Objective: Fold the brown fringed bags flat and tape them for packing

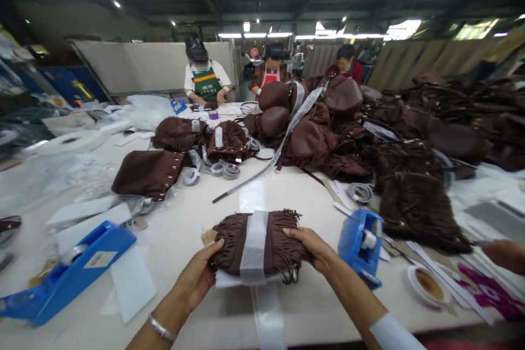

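Between my two hands is a brown fringed bag (276, 246), folded flat, with a wide whitish band (254, 246) around its middle. My left hand (199, 270) grips its left end, thumb on top and fingers underneath. At the right end my right hand (314, 246) holds it the same way, thumb pressed on the fringe. A white sheet edge shows beneath the bag, and a bit of tan card peeks out behind its left corner. Below it, a clear strip (266, 311) runs down the pale tabletop (221, 317).
Blue tape dispensers stand at left (102, 251) and right (361, 246). Brown bags (307, 142) pile up behind and to the right. A round tape roll (426, 286) lies at front right. Another person's hand (506, 256) reaches in at the right edge; several people work across the table.
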Tool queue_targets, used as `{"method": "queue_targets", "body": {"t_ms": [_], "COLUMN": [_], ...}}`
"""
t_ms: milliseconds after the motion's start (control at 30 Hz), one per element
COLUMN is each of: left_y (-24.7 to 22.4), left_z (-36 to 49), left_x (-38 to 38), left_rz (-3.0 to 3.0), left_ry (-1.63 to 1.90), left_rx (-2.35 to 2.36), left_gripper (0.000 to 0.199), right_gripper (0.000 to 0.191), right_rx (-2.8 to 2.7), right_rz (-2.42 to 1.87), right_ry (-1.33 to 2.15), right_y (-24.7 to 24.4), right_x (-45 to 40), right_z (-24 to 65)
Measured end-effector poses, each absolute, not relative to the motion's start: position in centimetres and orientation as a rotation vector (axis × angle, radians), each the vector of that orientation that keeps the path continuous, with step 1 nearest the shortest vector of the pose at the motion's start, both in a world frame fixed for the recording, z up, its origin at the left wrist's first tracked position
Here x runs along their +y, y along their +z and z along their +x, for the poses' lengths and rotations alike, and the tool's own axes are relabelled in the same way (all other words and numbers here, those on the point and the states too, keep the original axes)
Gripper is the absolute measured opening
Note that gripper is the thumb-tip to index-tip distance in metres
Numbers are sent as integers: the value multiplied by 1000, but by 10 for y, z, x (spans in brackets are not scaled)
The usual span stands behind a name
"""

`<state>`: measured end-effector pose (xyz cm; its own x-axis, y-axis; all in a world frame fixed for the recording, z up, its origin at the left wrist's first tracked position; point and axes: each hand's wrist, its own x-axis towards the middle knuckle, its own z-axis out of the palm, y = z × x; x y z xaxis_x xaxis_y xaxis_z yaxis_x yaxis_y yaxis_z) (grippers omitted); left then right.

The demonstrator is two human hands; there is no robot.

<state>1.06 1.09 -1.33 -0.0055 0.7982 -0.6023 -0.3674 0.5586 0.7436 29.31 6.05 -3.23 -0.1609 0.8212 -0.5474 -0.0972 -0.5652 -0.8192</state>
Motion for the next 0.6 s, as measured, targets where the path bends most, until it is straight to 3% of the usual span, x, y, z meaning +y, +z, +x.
{"method": "queue_targets", "body": {"t_ms": [300,600], "left_y": [20,21], "left_z": [-85,-183], "left_x": [64,153], "left_rz": [652,943], "left_ry": [955,889], "left_rx": [1131,1287], "left_gripper": [47,57], "right_gripper": [41,62], "right_rx": [-705,-702], "right_rz": [-1130,-1209], "right_ry": [1648,1556], "right_y": [14,-23], "right_x": [59,77], "right_z": [197,90]}}
